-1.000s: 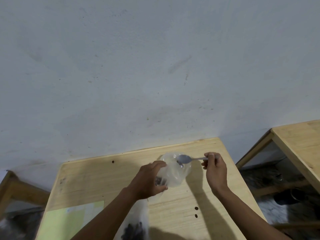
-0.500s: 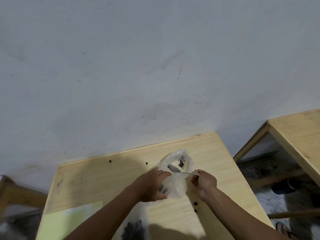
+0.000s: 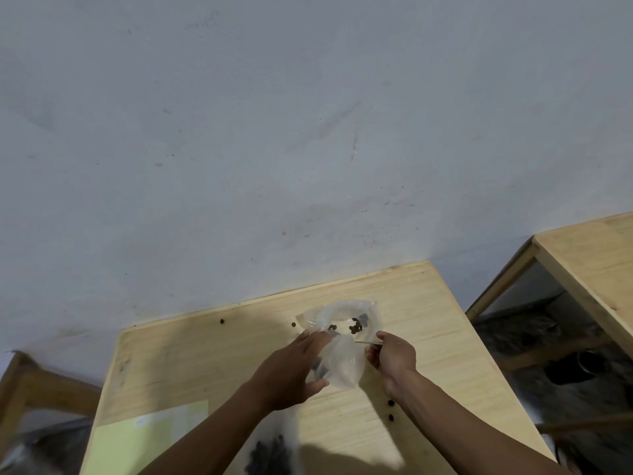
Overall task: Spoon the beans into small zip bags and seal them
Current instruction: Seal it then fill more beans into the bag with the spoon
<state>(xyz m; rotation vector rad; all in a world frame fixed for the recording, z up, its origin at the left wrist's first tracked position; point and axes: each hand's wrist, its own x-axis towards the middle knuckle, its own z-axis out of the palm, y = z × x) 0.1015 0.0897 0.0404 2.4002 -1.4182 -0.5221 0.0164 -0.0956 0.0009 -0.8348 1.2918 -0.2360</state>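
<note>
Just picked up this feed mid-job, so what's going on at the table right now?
A person is filling a small clear zip bag with beans. The left hand holds the bag open at its mouth, and the right hand grips a spoon by the handle, its bowl end going into the bag. Behind sits a clear container with a few beans left in it. Some stray beans lie on the wooden table. The bag isn't sealed yet.

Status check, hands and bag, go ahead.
Left hand gripping bag. Right hand pinching spoon at its mouth. Loose beans on table.
</note>
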